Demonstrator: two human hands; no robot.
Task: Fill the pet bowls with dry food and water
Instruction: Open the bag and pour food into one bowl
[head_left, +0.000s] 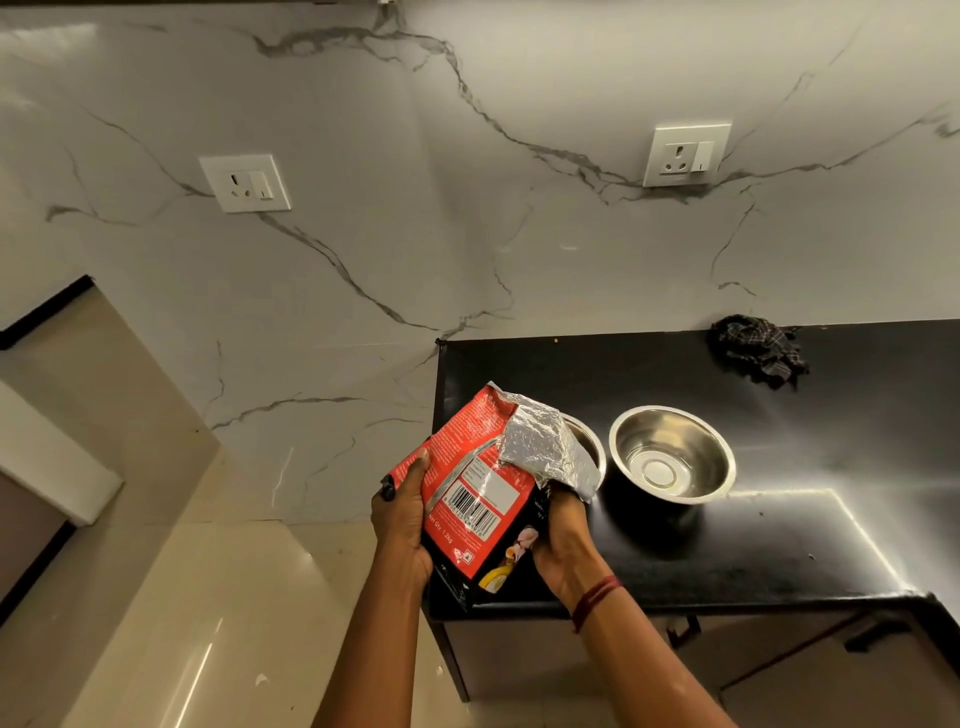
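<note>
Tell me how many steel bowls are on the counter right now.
2. The right bowl stands in plain view on the black counter. The left bowl sits beside it, mostly hidden behind the food bag. No others show.

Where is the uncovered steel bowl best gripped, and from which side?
I'd pinch the steel bowl by its rim, from above at its right edge: it sits upright with a thin open lip, and the food bag crowds its left.
</note>
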